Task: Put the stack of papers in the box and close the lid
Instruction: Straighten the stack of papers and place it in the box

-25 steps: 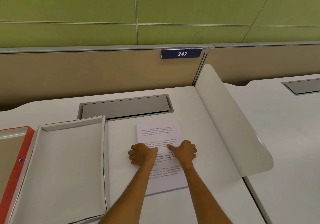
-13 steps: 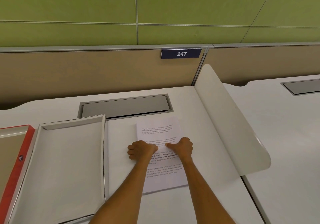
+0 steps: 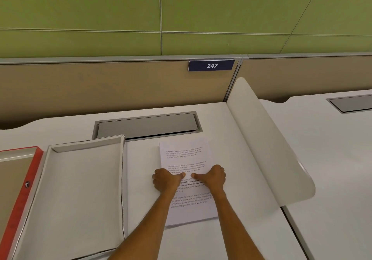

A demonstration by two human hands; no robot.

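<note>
A stack of printed white papers lies flat on the white desk, right of centre. My left hand curls around the stack's left edge and my right hand around its right edge. Both thumbs press on the top sheet, almost touching. To the left of the stack, the shallow white box stands open with nothing in it. Its red-rimmed lid lies upside down further left, cut off by the frame's edge.
A grey cable hatch is set into the desk behind the papers. A curved white divider rises close to the right of the stack, with a second desk beyond it. A tan partition with a "247" sign closes the back.
Almost nothing: my thumbs have crept slightly closer together on the top sheet. The stack, box and lid lie where they were.
</note>
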